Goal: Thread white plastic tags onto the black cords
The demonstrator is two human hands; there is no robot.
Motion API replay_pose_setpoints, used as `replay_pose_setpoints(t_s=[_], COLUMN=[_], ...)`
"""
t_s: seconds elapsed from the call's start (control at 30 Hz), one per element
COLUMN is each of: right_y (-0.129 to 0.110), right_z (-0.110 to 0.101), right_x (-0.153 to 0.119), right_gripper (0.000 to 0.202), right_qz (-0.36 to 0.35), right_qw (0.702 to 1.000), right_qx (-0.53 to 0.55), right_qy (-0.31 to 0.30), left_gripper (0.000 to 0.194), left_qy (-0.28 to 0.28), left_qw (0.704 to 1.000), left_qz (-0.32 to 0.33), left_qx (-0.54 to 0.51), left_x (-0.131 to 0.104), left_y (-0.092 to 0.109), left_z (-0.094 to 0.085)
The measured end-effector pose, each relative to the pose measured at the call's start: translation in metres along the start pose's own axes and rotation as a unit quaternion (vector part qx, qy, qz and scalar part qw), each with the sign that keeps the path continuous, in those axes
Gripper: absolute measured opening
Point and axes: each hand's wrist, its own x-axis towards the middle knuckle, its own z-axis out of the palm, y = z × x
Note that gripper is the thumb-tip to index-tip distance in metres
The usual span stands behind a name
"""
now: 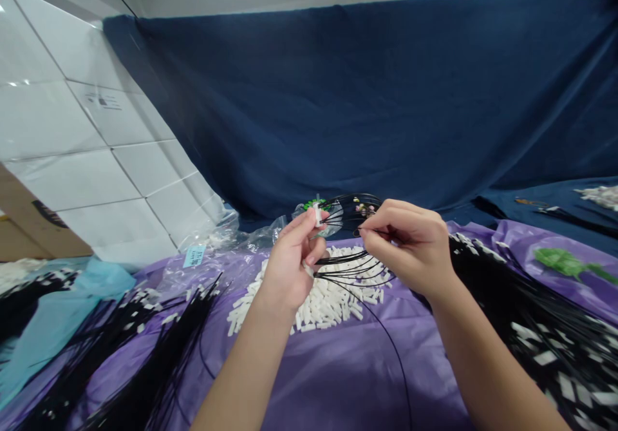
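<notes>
My left hand [292,260] is closed, pinching a small white plastic connector [317,214] between thumb and fingertips. Thin black wires [355,260] run from this hand toward the right, some of them looping up behind the connector. A second white piece shows at the left palm. Opposite it, my right hand [410,238] pinches a black wire by its end, a short way to the right of the connector. Below both hands lies a pile of loose white connectors [328,305] on a purple sheet [367,360].
Bundles of black wires with white ends lie at the left [159,366] and right [521,315]. Clear plastic bags [232,257] with a blue label are behind the pile. A dark blue cloth [362,96] hangs at the back; white tiles [91,115] line the left.
</notes>
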Motion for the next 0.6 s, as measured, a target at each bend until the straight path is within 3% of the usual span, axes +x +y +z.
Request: replay_pose_setpoints(t_s=[0.23, 0.6], right_y=[0.0023, 0.0015], right_z=[-0.0023, -0.0023], right_x=[-0.0002, 0.0002], right_gripper=[0.016, 0.015], right_qz=[0.01, 0.014], right_qw=[1.0, 1.0], right_qx=[0.011, 0.001], right_qy=[-0.02, -0.017], left_gripper=[0.025, 0.023], left_qy=[0.01, -0.002], left_qw=[0.999, 1.0], left_qz=[0.029, 0.016], left_qx=[0.033, 0.016], left_x=[-0.0004, -0.0012], left_y=[-0.0004, 0.0003], left_z=[-0.0001, -0.0015])
